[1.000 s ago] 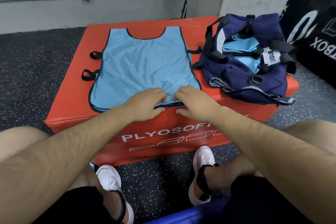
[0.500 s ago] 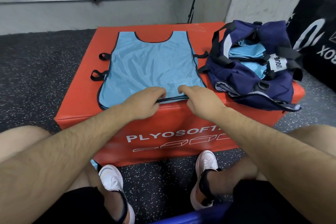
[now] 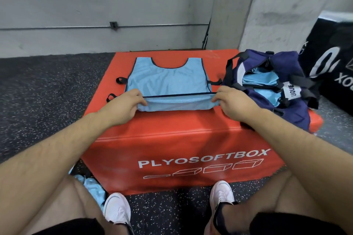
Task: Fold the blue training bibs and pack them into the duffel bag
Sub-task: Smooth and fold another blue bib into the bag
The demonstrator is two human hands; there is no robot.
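Observation:
A light blue training bib (image 3: 168,80) with dark trim lies flat on the red plyo box (image 3: 177,139), neck opening toward the wall. Its bottom hem is lifted and stretched taut across the lower body. My left hand (image 3: 126,105) pinches the hem's left corner and my right hand (image 3: 233,103) pinches the right corner. To the right on the box sits the navy duffel bag (image 3: 273,89), open, with folded blue bibs (image 3: 259,82) inside.
Another blue bib (image 3: 93,187) lies crumpled on the speckled floor by my left knee. A black box (image 3: 334,59) stands at the far right. A concrete wall and pillar (image 3: 229,9) rise behind the red box. My white shoes (image 3: 116,210) rest in front of it.
Both hands moved apart from the hem's middle to its corners, lifted the hem and carried it up over the bib. The camera tilted up.

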